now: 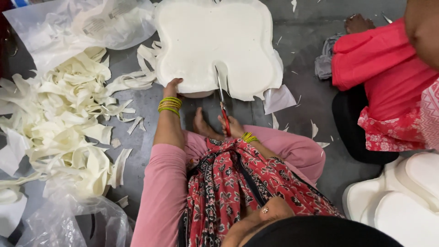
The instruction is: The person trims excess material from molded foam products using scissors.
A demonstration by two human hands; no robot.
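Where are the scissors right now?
In the head view, the red-handled scissors are at centre, held in the right hand, blades lying on the near edge of the white foam piece, right of the left hand gripping that edge.

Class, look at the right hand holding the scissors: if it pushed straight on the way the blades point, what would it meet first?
The right hand with the scissors would most likely meet the white foam pad first, whose near edge the blades already overlie.
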